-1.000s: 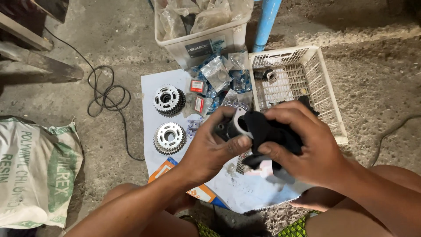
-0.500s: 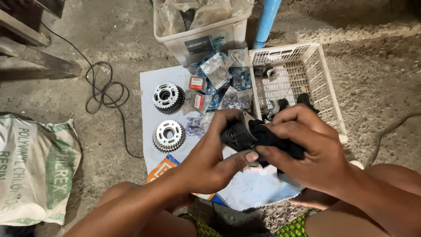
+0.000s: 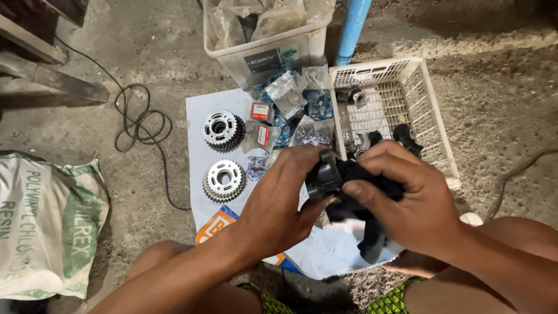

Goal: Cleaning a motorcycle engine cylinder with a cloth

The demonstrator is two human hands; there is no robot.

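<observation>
— Black rubbery part (image 3: 325,174), gripped between two bare hands above a white sheet (image 3: 200,139) on the concrete floor. Which hand has it?

— Both. Left hand (image 3: 279,203) cups it from seven o'clock, thumb and fingers clenched round the ring-shaped end. Right hand (image 3: 407,203) closes over a black rag (image 3: 372,232) from three o'clock, fingers pressing the cloth onto the part. Its long axis runs roughly nine to three, ring end toward the left palm, so the left is nearer that end; the rest is hidden under the cloth.

— And around them?

— At ten o'clock of the hands, two silver sprockets (image 3: 222,131) lie flat on the sheet, one above the other. At twelve, small clear packets with blue contents (image 3: 296,96) and two little red-and-white boxes (image 3: 260,111). Beyond those, a translucent plastic tub (image 3: 261,58) of bagged parts carrying a dark rectangular label. At one o'clock, a white slatted plastic basket (image 3: 430,116) holding a few dark fittings. A blue pipe (image 3: 354,29) stands behind it. Far at nine, a white woven sack with green print (image 3: 46,227); a black cable (image 3: 139,122) coils beside it. An orange-cornered carton (image 3: 215,224) peeks from under the left wrist.
</observation>
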